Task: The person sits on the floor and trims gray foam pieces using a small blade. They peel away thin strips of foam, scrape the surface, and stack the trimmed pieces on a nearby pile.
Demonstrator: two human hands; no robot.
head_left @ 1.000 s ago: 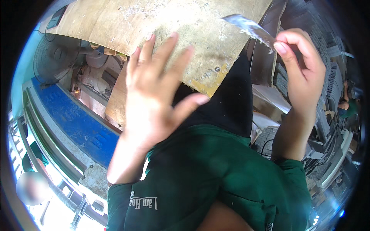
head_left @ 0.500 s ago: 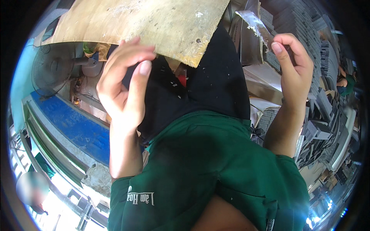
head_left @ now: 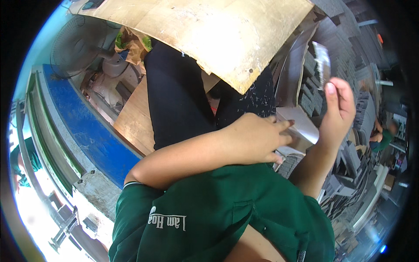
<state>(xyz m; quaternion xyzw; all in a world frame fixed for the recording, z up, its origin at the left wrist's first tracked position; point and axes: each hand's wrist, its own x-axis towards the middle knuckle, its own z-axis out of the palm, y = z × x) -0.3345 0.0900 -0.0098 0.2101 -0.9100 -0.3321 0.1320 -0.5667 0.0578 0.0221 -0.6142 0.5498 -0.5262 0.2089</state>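
Note:
My right hand (head_left: 340,105) is raised at the right, thumb and forefinger pinching the lower end of a thin, flat, shiny strip (head_left: 322,63) with whitish bits along it. The strip stands nearly upright. My left forearm crosses my body, and my left hand (head_left: 255,137) hangs over my lap with its fingers apart and nothing in them. Its fingertips point toward an open container with shiny inner sides (head_left: 299,124) beside my leg; whether they touch it I cannot tell. A worn wooden board (head_left: 192,26) lies in front, its near corner above my thighs.
Many stacked grey pieces (head_left: 345,56) fill the right side. At the left stand a fan (head_left: 78,48) and a long blue beam (head_left: 83,118). Crumpled brown paper (head_left: 133,46) lies beyond my left knee. Pale shavings dot my dark trousers (head_left: 248,105). Another person (head_left: 384,137) works at the far right.
My left hand has left the board's near edge and swung right across my lap. My right hand still pinches the strip, now turned more upright. The view has shifted.

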